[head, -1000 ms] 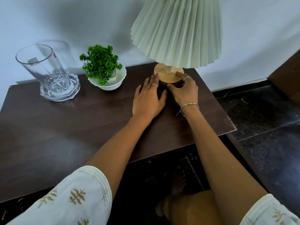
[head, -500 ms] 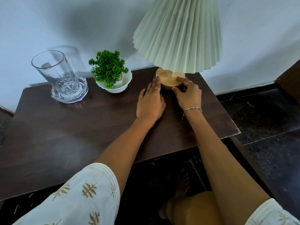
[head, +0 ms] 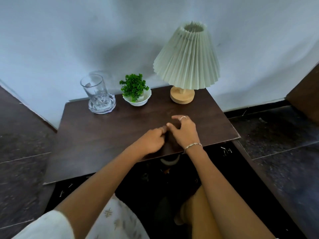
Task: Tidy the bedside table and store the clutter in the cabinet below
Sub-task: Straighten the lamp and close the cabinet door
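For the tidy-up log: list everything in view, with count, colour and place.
bedside table: one, dark brown, against the wall
lamp: one, pale green pleated shade, light wood base, back right of the table
plant: one, green, in a white bowl, back middle
glass: one, clear, standing on a clear dish, back left
left hand: one, fingers loosely curled, over the table's front
right hand: one, ringed, bracelet at the wrist, beside the left

Home bedroom, bedside table [head: 103,135], pleated lamp [head: 187,61], potted plant [head: 134,87]
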The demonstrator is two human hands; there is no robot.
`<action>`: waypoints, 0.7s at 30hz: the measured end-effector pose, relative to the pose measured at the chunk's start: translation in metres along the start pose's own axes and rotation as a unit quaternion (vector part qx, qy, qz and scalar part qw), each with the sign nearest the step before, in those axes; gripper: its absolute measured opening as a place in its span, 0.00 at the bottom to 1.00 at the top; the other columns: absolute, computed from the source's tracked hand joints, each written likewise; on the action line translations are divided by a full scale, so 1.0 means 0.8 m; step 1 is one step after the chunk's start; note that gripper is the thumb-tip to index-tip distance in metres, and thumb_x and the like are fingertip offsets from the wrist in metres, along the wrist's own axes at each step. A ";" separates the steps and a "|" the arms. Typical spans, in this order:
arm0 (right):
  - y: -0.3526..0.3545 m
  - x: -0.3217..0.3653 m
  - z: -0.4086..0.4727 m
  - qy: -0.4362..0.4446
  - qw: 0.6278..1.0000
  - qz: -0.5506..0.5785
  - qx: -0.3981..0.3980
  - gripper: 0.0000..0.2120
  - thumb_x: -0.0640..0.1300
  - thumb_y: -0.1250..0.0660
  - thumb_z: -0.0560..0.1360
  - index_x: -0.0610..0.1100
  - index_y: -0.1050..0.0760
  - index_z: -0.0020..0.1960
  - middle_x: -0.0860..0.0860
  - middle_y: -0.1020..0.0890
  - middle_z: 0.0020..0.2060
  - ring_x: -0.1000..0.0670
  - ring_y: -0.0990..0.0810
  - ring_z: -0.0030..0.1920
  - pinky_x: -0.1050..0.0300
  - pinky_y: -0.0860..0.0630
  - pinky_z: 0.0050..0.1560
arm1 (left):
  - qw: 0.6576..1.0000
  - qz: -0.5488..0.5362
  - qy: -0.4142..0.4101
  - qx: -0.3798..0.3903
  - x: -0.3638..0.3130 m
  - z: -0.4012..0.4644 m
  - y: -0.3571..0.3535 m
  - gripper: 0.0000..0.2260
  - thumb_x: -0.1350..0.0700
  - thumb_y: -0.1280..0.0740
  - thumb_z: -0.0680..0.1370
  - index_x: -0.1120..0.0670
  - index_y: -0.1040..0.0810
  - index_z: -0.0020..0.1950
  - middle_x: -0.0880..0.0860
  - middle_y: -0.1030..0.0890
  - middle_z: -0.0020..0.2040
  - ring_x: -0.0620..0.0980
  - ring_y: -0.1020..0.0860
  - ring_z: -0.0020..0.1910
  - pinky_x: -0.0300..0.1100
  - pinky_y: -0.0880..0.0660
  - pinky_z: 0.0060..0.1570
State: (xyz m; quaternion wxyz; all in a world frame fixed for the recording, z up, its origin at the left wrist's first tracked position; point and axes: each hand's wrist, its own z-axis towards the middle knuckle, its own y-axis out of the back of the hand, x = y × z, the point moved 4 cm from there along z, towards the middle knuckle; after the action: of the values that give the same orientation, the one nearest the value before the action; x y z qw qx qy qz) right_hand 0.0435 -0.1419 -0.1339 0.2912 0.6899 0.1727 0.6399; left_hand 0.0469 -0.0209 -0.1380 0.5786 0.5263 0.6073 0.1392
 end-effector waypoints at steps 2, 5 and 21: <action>-0.002 0.013 -0.033 0.011 1.000 0.006 0.003 0.15 0.45 0.31 0.73 0.42 0.24 0.59 0.45 0.24 0.59 0.45 0.27 0.61 0.52 0.33 0.66 | 0.999 0.015 -0.028 -0.009 0.013 -0.060 0.003 0.22 0.65 0.45 0.79 0.55 0.37 0.74 0.56 0.32 0.73 0.52 0.34 0.71 0.29 0.44 0.64; -0.011 0.030 -0.081 0.014 0.999 0.006 0.032 0.13 0.46 0.32 0.74 0.44 0.23 0.57 0.46 0.24 0.58 0.45 0.27 0.60 0.52 0.31 0.64 | 0.998 0.039 -0.029 -0.034 0.053 -0.142 0.009 0.22 0.67 0.45 0.79 0.58 0.35 0.73 0.54 0.35 0.74 0.49 0.37 0.74 0.25 0.51 0.65; -0.136 0.222 -0.291 0.133 0.961 -0.046 0.239 0.15 0.43 0.32 0.74 0.40 0.25 0.60 0.45 0.22 0.58 0.47 0.24 0.60 0.70 0.35 0.51 | 0.867 0.468 0.108 0.133 0.215 -0.419 0.058 0.45 0.51 0.29 0.73 0.44 0.61 0.77 0.50 0.58 0.79 0.51 0.54 0.78 0.49 0.47 0.73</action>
State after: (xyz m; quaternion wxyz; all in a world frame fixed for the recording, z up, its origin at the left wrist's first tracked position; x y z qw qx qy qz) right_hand -0.1495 0.0922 -0.0599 0.1210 0.6392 0.3894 0.6521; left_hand -0.1770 0.2830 -0.0996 0.3014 0.8022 0.3614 0.3674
